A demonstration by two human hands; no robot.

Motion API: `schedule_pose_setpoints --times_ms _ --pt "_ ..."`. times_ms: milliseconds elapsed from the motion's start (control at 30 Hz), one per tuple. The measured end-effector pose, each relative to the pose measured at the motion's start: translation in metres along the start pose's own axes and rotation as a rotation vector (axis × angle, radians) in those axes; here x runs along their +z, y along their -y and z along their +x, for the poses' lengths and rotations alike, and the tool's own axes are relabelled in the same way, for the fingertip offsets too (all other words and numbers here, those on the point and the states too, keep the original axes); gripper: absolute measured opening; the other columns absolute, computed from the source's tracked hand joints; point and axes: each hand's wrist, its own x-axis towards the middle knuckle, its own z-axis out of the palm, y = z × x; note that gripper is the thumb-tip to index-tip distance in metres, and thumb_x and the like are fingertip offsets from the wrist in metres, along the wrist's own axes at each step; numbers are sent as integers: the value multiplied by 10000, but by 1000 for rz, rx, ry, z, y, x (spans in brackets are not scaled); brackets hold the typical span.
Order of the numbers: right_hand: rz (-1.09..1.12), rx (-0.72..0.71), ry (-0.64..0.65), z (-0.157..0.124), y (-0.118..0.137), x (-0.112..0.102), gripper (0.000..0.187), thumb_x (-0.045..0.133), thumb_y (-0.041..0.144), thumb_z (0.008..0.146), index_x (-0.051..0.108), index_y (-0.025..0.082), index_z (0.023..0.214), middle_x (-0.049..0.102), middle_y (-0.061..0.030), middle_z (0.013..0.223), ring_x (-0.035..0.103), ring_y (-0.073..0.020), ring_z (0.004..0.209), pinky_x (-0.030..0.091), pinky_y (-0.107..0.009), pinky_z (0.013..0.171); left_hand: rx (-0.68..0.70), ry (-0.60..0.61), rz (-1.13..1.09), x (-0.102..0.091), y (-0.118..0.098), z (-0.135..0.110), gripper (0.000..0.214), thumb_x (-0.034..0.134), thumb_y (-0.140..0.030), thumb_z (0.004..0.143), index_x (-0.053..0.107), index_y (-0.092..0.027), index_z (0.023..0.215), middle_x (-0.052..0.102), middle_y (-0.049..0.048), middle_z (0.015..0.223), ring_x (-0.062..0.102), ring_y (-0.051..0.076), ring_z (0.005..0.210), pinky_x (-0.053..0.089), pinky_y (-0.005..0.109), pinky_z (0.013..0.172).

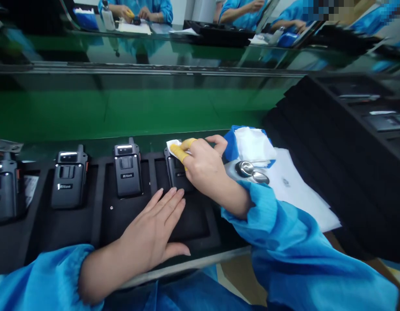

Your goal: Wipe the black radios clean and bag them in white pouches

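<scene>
My right hand (201,162), with yellow covers on two fingers, pinches a white wipe (173,147) against the upper end of a black two-way radio (177,175). That radio lies in a compartment of a black tray (99,198), and my hand hides much of it. My left hand (154,229) is flat with its fingers stretched out, its fingertips by the lower end of the same radio. To the left, more radios lie in the tray: one radio (128,170) beside it, another radio (69,179), and a radio (4,188) cut by the frame edge.
Right of my right hand are a blue container of white wipes (255,144), a metal-topped bottle (245,169) and white paper sheets (293,190). A tall stack of black trays (332,172) stands at the right. Beyond the green bench, co-workers in blue sleeves handle items.
</scene>
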Motion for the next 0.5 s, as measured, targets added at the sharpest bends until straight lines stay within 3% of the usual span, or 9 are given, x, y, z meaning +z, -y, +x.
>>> schedule_pose_setpoints --times_ms 100,333,500 --pt "-6 -5 32 4 0 8 340 430 66 884 692 230 744 628 -6 886 431 -155 839 132 -400 896 -19 0 -29 0 0 -1 819 491 -661 829 428 -51 1371 469 210 1430 353 304 1393 313 471 1144" --pt "-65 52 27 -3 -8 4 375 382 82 902 683 222 728 604 -10 822 419 -152 807 155 -394 884 -12 0 -26 -2 0 0 773 461 -644 857 445 -49 1352 457 184 1448 370 287 1385 318 432 1143" --pt "-32 14 68 7 -1 8 324 419 100 881 685 228 749 599 -19 809 415 -159 819 155 -413 882 -39 19 -32 -2 -2 1 728 464 -598 879 425 -59 1367 463 196 1437 358 295 1391 338 473 1129"
